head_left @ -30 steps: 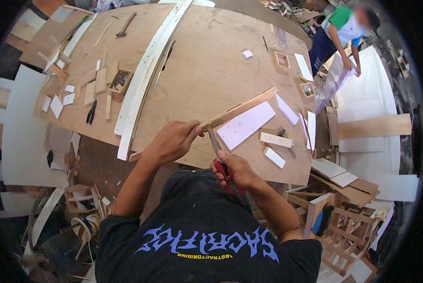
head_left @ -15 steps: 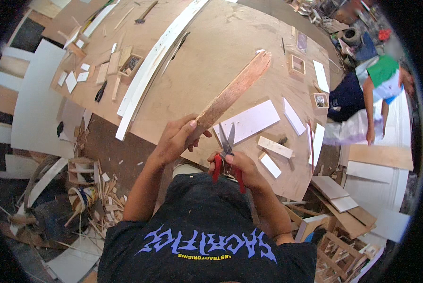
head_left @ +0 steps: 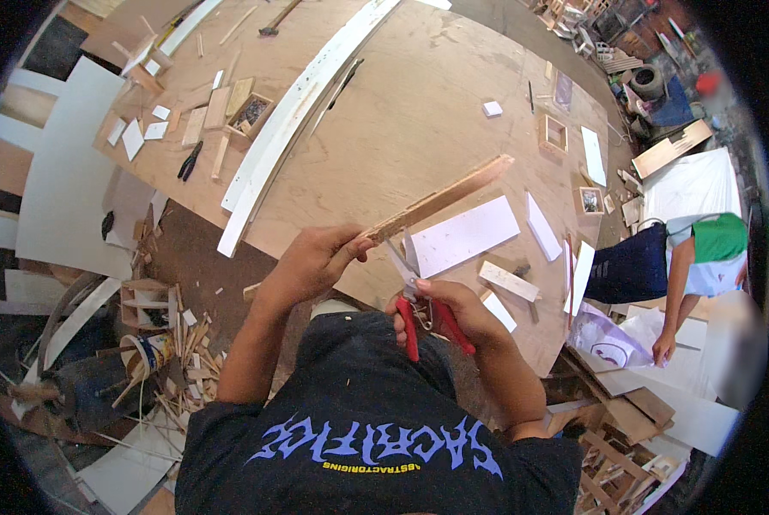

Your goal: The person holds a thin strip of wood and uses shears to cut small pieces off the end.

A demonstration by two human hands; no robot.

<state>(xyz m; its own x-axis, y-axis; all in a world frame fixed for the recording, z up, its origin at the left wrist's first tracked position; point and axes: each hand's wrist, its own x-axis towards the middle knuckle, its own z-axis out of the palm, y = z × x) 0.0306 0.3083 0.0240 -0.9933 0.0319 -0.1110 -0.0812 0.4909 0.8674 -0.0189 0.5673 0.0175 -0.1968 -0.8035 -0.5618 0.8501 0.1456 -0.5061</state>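
Note:
A long, thin strip of brown wood [head_left: 445,196] with a rough edge is gripped at its near end by my left hand [head_left: 320,262]. It slants up and away to the right over the table. My right hand [head_left: 462,311] is wrapped around red-handled snips [head_left: 409,328], whose blades are spread and point up toward the strip's underside near my left fingers. Whether the blade tips touch the wood, I cannot tell. Just beyond the snips, a white rectangular board [head_left: 463,236] lies on the table, with a short wood block [head_left: 510,281] to its right.
Long white strips [head_left: 303,94] cross the plywood table [head_left: 402,103]. Pliers [head_left: 190,161], a hammer [head_left: 277,19] and a box of small hardware [head_left: 251,114] lie at left. A person in a green and white top [head_left: 717,245] bends at right. Scrap wood [head_left: 200,360] is piled lower left.
The strip has tilted lower, its far end dropping and turning edge-on. The snips have shifted slightly down and right, their blades angled more to the left. At right, the other person has bent lower and moved nearer.

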